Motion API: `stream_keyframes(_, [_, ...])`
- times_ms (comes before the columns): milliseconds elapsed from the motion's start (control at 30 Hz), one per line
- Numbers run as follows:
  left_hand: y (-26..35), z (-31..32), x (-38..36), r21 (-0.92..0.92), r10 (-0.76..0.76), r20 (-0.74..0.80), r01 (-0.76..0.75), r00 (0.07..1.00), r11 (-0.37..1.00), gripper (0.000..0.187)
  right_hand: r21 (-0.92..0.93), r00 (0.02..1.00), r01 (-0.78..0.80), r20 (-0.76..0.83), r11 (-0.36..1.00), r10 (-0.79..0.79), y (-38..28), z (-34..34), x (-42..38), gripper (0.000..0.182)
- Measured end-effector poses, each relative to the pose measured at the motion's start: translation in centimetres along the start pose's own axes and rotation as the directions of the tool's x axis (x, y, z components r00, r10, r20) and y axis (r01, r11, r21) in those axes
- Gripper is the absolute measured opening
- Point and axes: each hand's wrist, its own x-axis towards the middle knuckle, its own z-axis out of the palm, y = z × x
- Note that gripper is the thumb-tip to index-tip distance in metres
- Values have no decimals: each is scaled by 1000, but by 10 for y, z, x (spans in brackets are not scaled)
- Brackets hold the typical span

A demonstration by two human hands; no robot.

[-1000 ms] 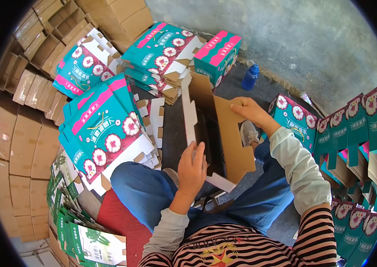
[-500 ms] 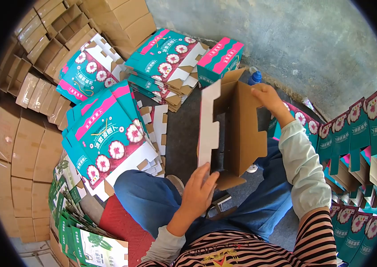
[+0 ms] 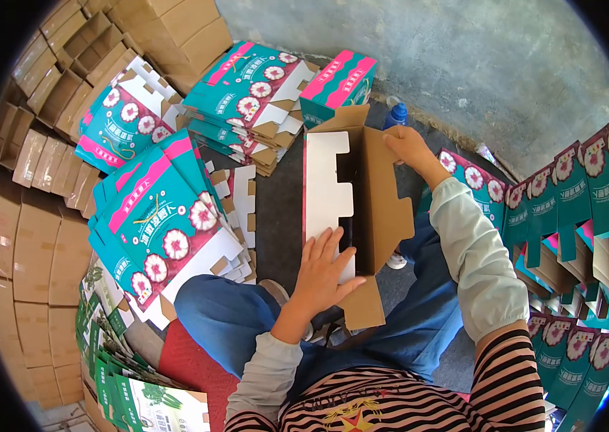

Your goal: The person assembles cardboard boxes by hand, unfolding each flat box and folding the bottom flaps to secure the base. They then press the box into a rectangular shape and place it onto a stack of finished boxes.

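A cardboard gift box (image 3: 380, 194) stands between my knees with its open side facing up, brown inside. Its white notched flap (image 3: 326, 187) is folded inward over the left part of the opening. My left hand (image 3: 324, 272) lies on the near end of that flap, fingers stretched and thumb apart. At the far right corner, my right hand (image 3: 412, 153) pinches the edge of the brown right-hand flap. One brown end flap (image 3: 363, 306) sticks out toward me, and another rises at the far end.
Flat teal-and-pink cartons (image 3: 167, 230) lie stacked at the left, with another stack (image 3: 247, 93) beyond. A closed teal box (image 3: 338, 83) and blue bottle (image 3: 396, 114) stand near the wall. Rows of folded boxes (image 3: 563, 194) are at the right; brown cartons (image 3: 34, 245) line the left.
The white flap has tipped from upright to lying inward. My left hand has gone from gripping the box's near corner to lying flat on the flap. The near end flap has swung outward.
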Motion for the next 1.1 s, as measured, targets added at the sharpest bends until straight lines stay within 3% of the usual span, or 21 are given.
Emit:
stream_keyframes(333, [-14, 15, 5, -59, -38, -22, 36, 999, 998, 51, 97, 995, -78, 63, 992, 73, 6, -3, -5, 31])
stream_keyframes(433, [-10, 12, -2, -156, -60, -17, 57, 998, 986, 55, 105, 996, -69, 61, 992, 63, 7, -6, -3, 32])
stream_keyframes(633, [-1, -13, -32, -218, 42, 53, -30, 998, 976, 65, 59, 998, -68, 5, 996, 68, 10, -2, 5, 34])
stream_keyframes(733, [-4, -13, -40, -284, 46, 16, -40, 999, 958, 73, 75, 995, -95, -3, 993, 96, 13, -2, 5, 34])
stream_keyframes(833, [-3, -3, -39, -313, -44, -96, 12, 994, 950, 69, 132, 994, -106, 16, 986, 105, 14, -4, 3, 34])
stream_keyframes(933, [11, 25, -26, -131, -275, -226, 251, 934, 959, 61, 125, 993, -117, 31, 985, 114, 11, -6, -2, 34])
stream_keyframes(1033, [35, 28, -7, 109, -265, -288, 306, 920, 946, 61, 123, 990, -131, 59, 984, 124, 2, -8, -8, 33])
stream_keyframes(1067, [34, 35, -7, 247, -212, -266, 279, 940, 928, 54, 125, 990, -135, 65, 983, 127, 0, -9, -10, 33])
stream_keyframes(1100, [37, 40, -5, 256, -181, -242, 243, 953, 936, 54, 129, 989, -141, 68, 982, 133, 1, -11, -11, 34])
